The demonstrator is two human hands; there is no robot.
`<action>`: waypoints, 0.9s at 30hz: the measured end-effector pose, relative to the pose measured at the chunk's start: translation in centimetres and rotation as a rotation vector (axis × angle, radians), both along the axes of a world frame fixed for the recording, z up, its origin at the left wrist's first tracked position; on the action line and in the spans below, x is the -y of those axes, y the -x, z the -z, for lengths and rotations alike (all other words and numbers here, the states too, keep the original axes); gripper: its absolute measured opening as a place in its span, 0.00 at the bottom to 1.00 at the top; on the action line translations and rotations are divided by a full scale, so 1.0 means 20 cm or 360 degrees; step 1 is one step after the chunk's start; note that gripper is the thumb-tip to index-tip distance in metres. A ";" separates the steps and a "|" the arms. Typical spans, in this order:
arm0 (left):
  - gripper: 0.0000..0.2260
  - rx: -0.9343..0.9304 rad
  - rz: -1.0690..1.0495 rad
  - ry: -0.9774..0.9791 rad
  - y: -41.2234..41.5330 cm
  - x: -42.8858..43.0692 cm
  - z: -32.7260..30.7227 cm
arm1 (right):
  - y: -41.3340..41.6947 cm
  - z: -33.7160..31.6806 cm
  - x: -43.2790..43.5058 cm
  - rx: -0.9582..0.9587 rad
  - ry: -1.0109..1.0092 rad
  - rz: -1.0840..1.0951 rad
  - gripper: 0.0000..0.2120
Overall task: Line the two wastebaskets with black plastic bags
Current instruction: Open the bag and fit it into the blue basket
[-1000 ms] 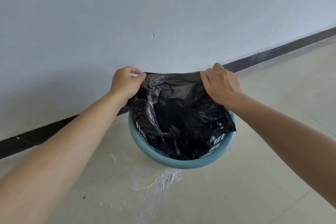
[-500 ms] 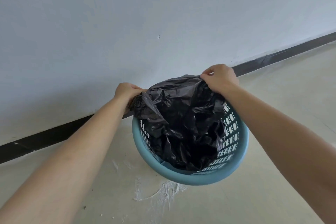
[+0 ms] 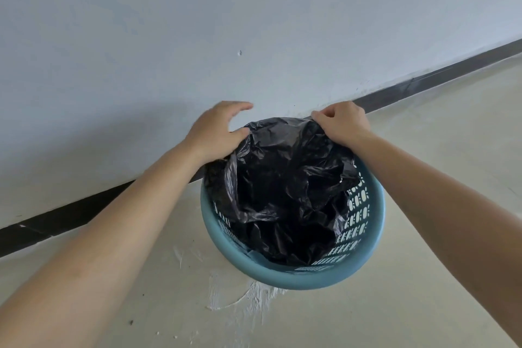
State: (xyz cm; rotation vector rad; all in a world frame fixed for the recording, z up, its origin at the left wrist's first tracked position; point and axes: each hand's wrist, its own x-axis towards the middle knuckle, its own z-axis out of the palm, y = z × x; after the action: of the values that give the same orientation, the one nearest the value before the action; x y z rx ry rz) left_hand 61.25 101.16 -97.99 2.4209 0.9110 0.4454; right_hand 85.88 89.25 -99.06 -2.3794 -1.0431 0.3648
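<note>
Head view looks down on one blue wastebasket [image 3: 293, 277] standing on the pale floor [image 3: 423, 277] close to a white wall [image 3: 254, 22] with a dark baseboard [image 3: 70, 217]. A black plastic bag [image 3: 282, 192] sits crumpled inside it, filling most of the well. Its mouth is lifted toward the far rim, from about ten o'clock round to one o'clock, but it does not appear folded over the rim anywhere; along the near side, from three through six to eight o'clock, the bare blue lip and perforated wall show. So this basket looks roughly halfway lined, and a second basket is not in sight, so its state cannot be told. Left hand [image 3: 217, 133] reaches in at ten o'clock, fingers loosely spread and curved, thumb resting on the bag's edge, no firm grip evident. Right hand [image 3: 343, 124] is at one o'clock, thumb and fingers pressed together in a pinch on the bag's far edge, wrist angled down over the basket.
</note>
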 end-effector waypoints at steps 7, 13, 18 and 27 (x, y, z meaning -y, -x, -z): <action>0.34 -0.0320 -0.0054 -0.0223 -0.02 0.12 0.11 | -0.06 -0.02 0.11 -0.0012 -0.0091 -0.0225 0.17; 0.34 -0.0247 -0.0292 -0.0254 -0.03 0.09 0.13 | -0.19 -0.06 0.27 -0.0452 -0.0161 -0.0082 0.15; 0.32 -0.0211 -0.0307 -0.0262 -0.04 0.04 0.14 | -0.21 -0.07 0.34 -0.0325 -0.0144 -0.0039 0.07; 0.32 -0.0239 -0.0302 -0.0403 0.00 0.11 0.16 | 0.01 -0.10 0.27 0.1021 -0.0098 -0.0459 0.25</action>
State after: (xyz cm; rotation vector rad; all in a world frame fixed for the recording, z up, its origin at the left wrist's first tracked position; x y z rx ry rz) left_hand 61.30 99.04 -101.18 2.6349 1.2220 0.4775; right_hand 85.77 83.82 -97.04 -2.3365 -1.6558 -0.3629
